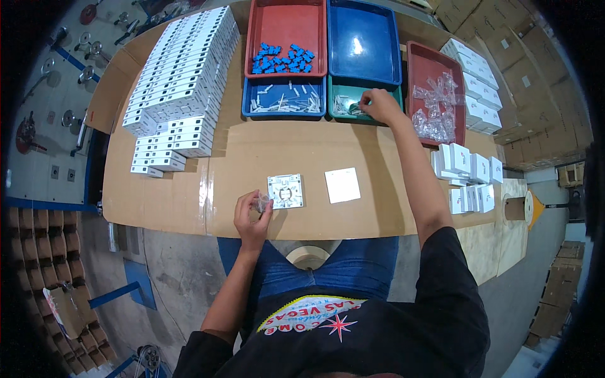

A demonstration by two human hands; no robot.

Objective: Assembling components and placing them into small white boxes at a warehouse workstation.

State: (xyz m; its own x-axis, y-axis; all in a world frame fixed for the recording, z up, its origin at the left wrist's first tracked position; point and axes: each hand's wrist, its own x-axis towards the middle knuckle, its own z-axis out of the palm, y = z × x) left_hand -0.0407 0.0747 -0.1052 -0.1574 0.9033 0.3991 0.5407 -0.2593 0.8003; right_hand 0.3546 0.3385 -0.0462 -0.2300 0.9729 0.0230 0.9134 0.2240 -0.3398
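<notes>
My left hand (249,222) is closed round a small clear plastic piece (261,201), beside a white square housing (286,191) that lies on the cardboard with its inner side up. A plain white square plate (343,185) lies flat to the right of that housing. My right hand (382,106) reaches over the green tray (340,118), fingers bent down at the small metallic-looking parts (345,104) in it. Whatever those fingertips pinch is too small to make out.
White boxes (183,69) are stacked high at the left. Trays at the back hold blue connectors (282,60), white sticks (293,99) and clear plastic pieces (435,116). The upper blue tray (363,9) stands among them. More white boxes (463,162) sit at the right.
</notes>
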